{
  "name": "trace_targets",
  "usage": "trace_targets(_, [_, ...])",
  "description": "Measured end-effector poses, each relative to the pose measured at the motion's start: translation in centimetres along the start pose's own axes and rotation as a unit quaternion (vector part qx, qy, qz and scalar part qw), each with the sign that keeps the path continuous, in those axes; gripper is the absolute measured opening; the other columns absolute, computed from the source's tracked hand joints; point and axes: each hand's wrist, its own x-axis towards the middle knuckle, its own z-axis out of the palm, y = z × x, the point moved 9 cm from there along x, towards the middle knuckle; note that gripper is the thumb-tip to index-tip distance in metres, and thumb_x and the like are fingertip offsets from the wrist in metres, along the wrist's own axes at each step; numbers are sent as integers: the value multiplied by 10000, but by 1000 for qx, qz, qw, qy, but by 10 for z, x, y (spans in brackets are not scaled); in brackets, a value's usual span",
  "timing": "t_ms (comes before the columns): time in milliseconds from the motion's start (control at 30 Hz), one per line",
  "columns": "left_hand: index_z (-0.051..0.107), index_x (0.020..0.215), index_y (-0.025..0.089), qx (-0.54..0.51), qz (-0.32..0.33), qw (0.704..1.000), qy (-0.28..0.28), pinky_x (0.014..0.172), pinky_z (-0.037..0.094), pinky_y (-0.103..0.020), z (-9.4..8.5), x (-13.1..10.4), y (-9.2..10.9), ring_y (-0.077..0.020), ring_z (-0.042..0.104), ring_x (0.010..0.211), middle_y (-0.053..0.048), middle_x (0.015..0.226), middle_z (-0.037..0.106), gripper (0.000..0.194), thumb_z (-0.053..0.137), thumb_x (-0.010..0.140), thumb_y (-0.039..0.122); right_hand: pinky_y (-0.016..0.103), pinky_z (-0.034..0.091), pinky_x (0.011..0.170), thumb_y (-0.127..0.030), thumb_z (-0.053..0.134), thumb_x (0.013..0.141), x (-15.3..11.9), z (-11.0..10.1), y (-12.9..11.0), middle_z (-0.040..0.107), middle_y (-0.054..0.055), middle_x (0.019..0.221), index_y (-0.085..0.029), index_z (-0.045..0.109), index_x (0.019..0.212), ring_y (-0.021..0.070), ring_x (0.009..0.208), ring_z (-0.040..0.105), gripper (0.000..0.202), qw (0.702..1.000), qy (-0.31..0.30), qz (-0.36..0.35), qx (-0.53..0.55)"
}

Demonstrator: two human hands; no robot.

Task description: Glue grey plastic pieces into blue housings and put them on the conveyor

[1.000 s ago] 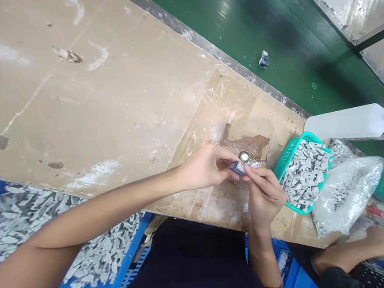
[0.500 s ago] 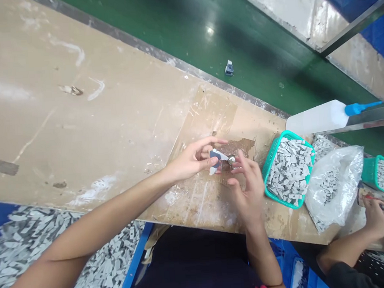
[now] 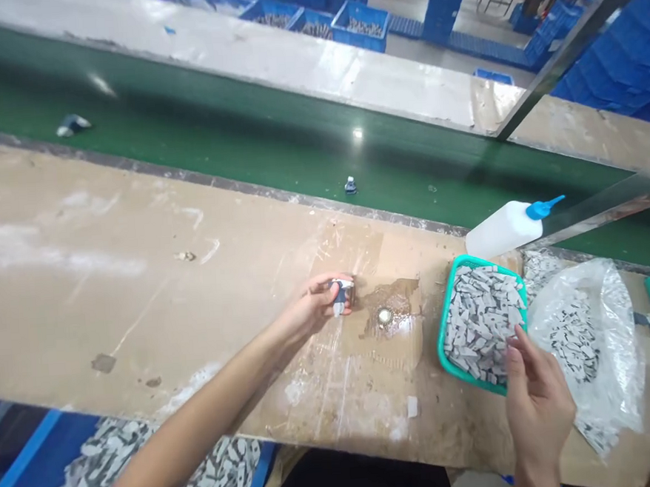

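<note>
Currently, L hand [image 3: 316, 303] pinches a small part [image 3: 340, 294], dark blue w/ white bits, btwn thumb & fingers; fingers curl round behind it. It's over the table [image 3: 238, 279], near the L edge of a wet patch [image 3: 398, 296]. Shiny round thing [image 3: 384, 316] sits in that patch, apart from the hand.

R hand [image 3: 539, 395] is at the near R corner of a green basket [image 3: 441, 339], thumb & forefinger a bit apart, tips by the pieces [image 3: 480, 314] inside. Can't tell if tips touch any. Other R fingers partly hidden, so can't tell exactly how they're bent. Pieces are lt grey/white, heaped up.

R of basket: clear plastic bag [image 3: 625, 356], w/ more pcs showing thru its opening. Just behind basket, a white bottle [image 3: 499, 230] w/ blue spout lies on its side, spout pointing R. Small white scrap [image 3: 413, 406] on table, btwn the hands, nearer the front edge.

Beyond table, a green belt [image 3: 273, 139] carries 2 blue/white bits, well apart. Lower L: blue crate [image 3: 31, 453], big pile of grey/white pcs.
</note>
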Motion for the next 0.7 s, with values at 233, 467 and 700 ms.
trace_targets(233, [605, 976, 145, 344, 195, 882, 257, 737, 521, -288, -49, 62, 134, -186, 672, 784, -64, 892, 716, 206, 656, 787, 209, 434, 536, 821, -435, 632, 911, 4, -28, 23, 678, 111, 1046, -201, 673, 1279, 225, 790, 639, 438, 996, 82, 16, -29])
trace_targets(467, [603, 998, 123, 466, 235, 796, 306, 965, 416, -308, -66, 143, 197, -164, 584, 940, -4, 960, 602, 267, 664, 829, 320, 408, 565, 782, -417, 638, 913, -11, -32, 41, 632, 108, 1102, -237, 673, 1276, 209, 823, 659, 407, 995, 95, 35, -19])
trace_targets(700, [620, 1065, 92, 494, 320, 781, 209, 1046, 186, -383, -34, 161, 202, -337, 201, 1461, -39, 1194, 598, 474, 719, 798, 471, 341, 570, 742, -311, 607, 944, 2, -40, 24, 609, 111, 1135, -205, 687, 1225, 179, 849, 649, 311, 991, 113, -13, -75])
